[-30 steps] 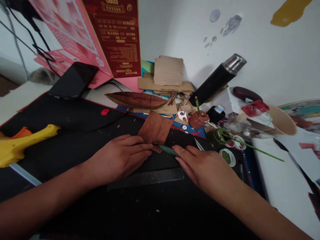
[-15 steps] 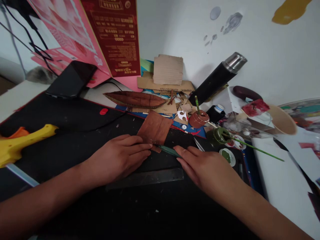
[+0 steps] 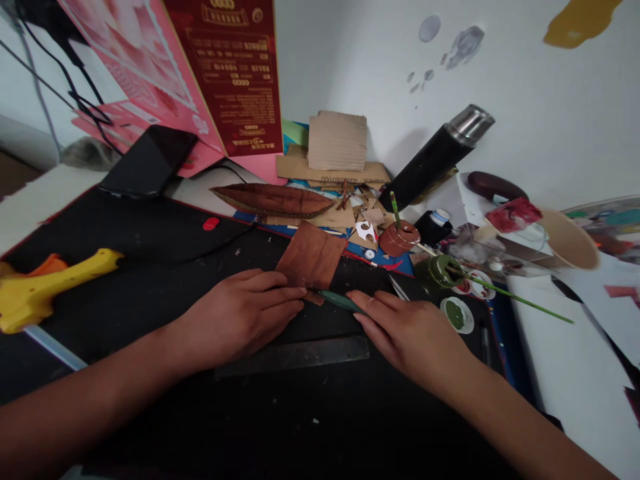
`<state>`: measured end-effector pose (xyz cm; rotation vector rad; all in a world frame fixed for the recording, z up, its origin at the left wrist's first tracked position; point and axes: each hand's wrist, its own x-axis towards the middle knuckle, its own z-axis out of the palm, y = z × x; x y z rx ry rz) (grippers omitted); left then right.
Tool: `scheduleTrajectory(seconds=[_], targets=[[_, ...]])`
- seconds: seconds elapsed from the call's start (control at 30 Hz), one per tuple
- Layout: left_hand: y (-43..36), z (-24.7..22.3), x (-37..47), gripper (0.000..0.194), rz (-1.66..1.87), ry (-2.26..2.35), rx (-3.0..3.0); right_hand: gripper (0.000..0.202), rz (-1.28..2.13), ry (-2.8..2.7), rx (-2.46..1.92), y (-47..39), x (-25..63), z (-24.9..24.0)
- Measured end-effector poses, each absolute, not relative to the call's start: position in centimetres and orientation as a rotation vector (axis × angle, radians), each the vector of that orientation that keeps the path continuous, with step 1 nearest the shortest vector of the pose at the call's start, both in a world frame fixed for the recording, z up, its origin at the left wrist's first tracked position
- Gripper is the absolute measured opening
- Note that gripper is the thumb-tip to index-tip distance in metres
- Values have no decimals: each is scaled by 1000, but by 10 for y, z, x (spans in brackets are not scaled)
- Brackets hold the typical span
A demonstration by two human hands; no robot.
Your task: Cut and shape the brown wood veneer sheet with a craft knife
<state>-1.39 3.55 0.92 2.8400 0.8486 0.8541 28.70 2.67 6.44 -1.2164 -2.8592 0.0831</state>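
A brown painted cardboard piece [image 3: 315, 257] lies on the black mat. My left hand [image 3: 245, 310] holds its near left edge down, fingers close together and thumb hidden. In my right hand [image 3: 405, 327], pinched between thumb and fingers, is a slim green-handled craft knife [image 3: 340, 300]. Its thin dark tip points left and meets the near edge of the cardboard, close to my left fingertips. A metal ruler [image 3: 310, 353] rests on the mat just below both hands. Beyond the cardboard sits a brown model boat hull [image 3: 275, 200].
A yellow glue gun [image 3: 55, 287] lies at left, near a black phone [image 3: 150, 160]. Cardboard scraps [image 3: 337, 140] are stacked at the back beside a leaning black thermos [image 3: 430, 163]. Paint jars, including a brown one [image 3: 399, 238] and a green one [image 3: 435, 272], stand at right, with tweezers [image 3: 397, 287] nearby.
The view has shifted very slightly, so everything sits a little further right. Both hands, the knife and the cardboard keep nearly the same positions relative to each other.
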Motion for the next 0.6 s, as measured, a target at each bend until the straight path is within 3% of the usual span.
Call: scheduleTrajectory(seconds=[0.6], targets=[[36,9,-14,22,846,843,2847,41,9,-2831,-1284,18,284,56]])
